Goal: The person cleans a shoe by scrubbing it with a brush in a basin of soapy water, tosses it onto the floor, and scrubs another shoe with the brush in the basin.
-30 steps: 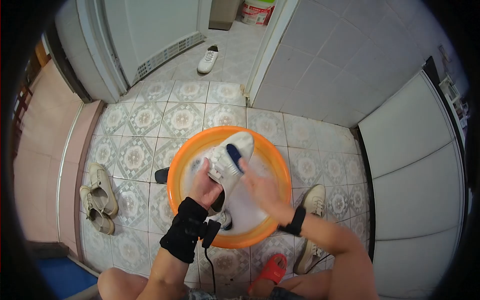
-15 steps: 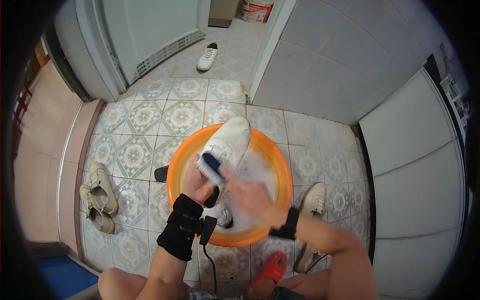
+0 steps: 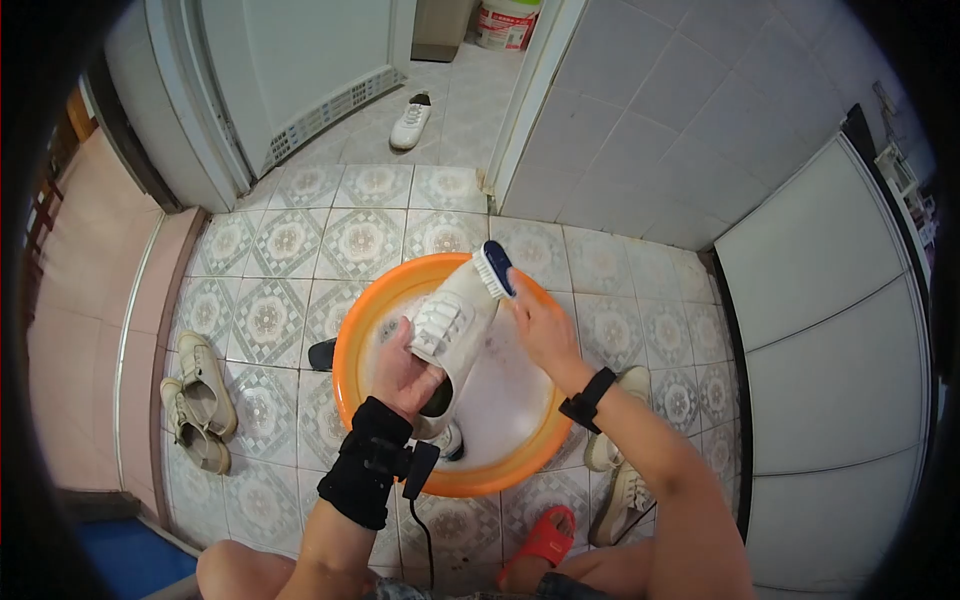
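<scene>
A white lace-up shoe is held tilted over an orange basin of foamy water. My left hand grips it near the ankle opening, with the fingers partly hidden by the shoe. My right hand is closed on a blue-backed brush whose white bristles touch the toe end of the shoe. Below the held shoe, part of another shoe shows in the water.
A pair of beige shoes lies on the tiled floor at left, and more light shoes at right. A white shoe stands by the doorway. A red slipper is on a foot below the basin. Cabinet panels line the right.
The brush in my right hand has moved from the shoe's lace area up to its toe. The held shoe has shifted slightly lower, and my left hand still holds it.
</scene>
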`<state>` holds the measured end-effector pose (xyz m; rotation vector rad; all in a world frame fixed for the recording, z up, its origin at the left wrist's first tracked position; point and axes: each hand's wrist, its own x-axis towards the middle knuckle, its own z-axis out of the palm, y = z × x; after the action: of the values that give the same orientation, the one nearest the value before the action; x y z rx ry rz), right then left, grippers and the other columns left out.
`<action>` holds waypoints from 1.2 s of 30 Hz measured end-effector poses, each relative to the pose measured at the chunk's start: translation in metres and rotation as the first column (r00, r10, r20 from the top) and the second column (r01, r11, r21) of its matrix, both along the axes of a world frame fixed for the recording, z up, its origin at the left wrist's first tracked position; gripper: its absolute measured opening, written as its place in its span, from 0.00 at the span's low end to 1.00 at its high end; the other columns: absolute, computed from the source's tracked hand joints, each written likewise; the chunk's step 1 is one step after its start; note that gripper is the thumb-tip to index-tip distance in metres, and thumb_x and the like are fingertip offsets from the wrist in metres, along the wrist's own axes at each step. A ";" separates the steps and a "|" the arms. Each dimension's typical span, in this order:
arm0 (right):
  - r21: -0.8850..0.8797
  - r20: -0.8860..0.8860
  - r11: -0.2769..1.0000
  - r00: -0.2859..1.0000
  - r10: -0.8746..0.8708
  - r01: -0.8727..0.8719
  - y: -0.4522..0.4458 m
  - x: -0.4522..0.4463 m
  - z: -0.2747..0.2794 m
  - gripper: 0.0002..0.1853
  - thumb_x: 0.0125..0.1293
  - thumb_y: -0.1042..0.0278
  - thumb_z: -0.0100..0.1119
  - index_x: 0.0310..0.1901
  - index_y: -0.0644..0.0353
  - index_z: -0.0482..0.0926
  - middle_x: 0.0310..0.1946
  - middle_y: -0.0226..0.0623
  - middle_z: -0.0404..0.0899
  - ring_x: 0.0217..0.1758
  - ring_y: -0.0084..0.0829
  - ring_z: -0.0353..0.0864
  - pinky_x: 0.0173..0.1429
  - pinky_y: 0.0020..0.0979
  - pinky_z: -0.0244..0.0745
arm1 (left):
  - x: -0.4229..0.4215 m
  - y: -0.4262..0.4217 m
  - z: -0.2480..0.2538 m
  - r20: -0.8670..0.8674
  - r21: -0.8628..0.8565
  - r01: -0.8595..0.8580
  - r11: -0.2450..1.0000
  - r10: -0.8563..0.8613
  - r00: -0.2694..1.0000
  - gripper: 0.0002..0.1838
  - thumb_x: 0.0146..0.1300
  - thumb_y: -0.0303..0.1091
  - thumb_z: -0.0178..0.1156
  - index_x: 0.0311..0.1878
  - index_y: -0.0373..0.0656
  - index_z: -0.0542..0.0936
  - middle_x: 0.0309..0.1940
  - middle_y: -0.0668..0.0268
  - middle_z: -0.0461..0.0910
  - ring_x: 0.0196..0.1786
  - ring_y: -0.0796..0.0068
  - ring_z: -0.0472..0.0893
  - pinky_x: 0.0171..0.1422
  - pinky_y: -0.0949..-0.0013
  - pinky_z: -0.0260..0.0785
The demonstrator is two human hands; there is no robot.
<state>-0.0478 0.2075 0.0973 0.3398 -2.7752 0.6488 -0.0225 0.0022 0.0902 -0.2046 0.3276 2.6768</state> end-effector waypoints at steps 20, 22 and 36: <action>0.030 0.159 0.999 0.986 -0.043 0.039 0.016 0.008 -0.007 0.25 0.64 0.59 0.47 0.63 0.38 0.60 0.21 0.46 0.75 0.23 0.45 0.76 0.30 0.40 0.70 | -0.002 -0.006 -0.008 0.032 -0.078 0.014 0.997 -0.012 0.999 0.24 0.69 0.46 0.35 0.60 0.39 0.62 0.59 0.59 0.67 0.61 0.61 0.67 0.66 0.55 0.57; -0.152 0.159 0.978 0.980 -0.119 0.144 0.028 0.001 -0.025 0.24 0.63 0.59 0.48 0.62 0.40 0.62 0.25 0.47 0.76 0.23 0.43 0.76 0.30 0.37 0.71 | -0.002 -0.004 -0.011 0.090 -0.052 0.032 0.998 -0.027 0.996 0.25 0.69 0.46 0.36 0.60 0.38 0.62 0.59 0.58 0.66 0.61 0.61 0.66 0.66 0.56 0.56; -0.659 0.751 0.429 0.570 0.334 0.617 0.029 -0.026 -0.011 0.30 0.55 0.58 0.63 0.58 0.57 0.64 0.29 0.29 0.73 0.15 0.14 0.63 0.14 0.18 0.54 | 0.006 -0.002 -0.014 0.112 -0.076 0.221 0.972 -0.212 0.971 0.26 0.68 0.45 0.40 0.62 0.37 0.60 0.59 0.58 0.66 0.60 0.62 0.68 0.65 0.59 0.59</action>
<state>-0.0737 0.2362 0.0860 -0.6947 -2.4140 2.6541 -0.0167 0.0004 0.0757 -0.3137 0.4111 2.4292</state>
